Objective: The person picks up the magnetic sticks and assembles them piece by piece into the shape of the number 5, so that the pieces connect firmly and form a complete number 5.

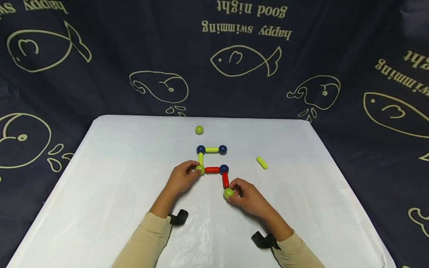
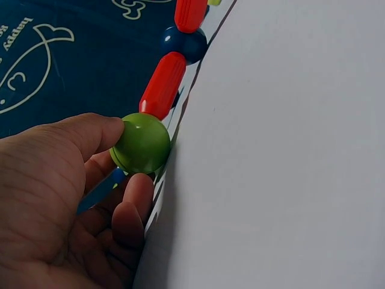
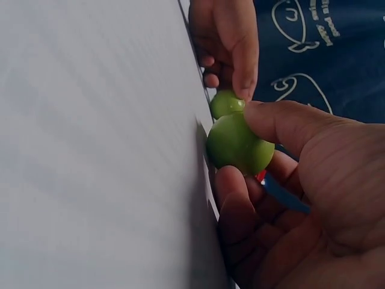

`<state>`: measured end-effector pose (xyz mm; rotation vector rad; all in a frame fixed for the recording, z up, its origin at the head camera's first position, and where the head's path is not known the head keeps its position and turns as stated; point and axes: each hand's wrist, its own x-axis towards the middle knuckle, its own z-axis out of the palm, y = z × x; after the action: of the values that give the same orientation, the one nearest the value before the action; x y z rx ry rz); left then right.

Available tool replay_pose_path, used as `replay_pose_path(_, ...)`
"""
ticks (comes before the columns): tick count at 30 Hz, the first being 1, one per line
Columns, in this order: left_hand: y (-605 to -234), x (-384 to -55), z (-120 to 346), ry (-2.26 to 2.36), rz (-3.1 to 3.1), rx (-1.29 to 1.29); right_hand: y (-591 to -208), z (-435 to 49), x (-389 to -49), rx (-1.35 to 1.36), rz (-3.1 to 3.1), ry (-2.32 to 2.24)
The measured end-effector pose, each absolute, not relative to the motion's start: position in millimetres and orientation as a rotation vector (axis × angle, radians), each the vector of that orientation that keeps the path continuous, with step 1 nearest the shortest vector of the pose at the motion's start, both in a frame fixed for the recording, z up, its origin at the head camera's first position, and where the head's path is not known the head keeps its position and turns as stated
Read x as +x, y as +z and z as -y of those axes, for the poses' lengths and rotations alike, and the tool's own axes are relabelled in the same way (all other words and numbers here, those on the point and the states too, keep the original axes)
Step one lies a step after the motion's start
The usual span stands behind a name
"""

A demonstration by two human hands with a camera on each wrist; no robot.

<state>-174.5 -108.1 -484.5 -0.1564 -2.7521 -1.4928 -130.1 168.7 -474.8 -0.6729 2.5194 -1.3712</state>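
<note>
My left hand pinches a green ball at the corner of a chain of rods and balls on the white table. From that ball a yellow-green rod runs back to a dark blue ball, and a red rod runs right to another blue ball. A second red rod leads from there toward me, ending at a green ball. My right hand grips this end ball between thumb and fingers. In the left wrist view, the left thumb presses the top of the corner green ball.
Behind, a yellow-green rod joins the far blue ball to another blue ball. One loose green ball lies farther back, and a loose yellow-green rod lies to the right. A dark printed cloth hangs behind the white table.
</note>
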Motion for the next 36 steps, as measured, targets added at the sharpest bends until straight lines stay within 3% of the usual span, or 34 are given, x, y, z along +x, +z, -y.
replay_pose_path(24, -484.1, -174.7, 107.9, -1.487, 2.752, -0.143, -472.8, -163.3, -128.0, -0.656, -2.579, -1.336)
replay_pose_path(36, -484.9, -175.2, 108.1, -1.506, 2.736, -0.152, -469.1, -164.6, -128.1, -0.516, -2.552, -1.348)
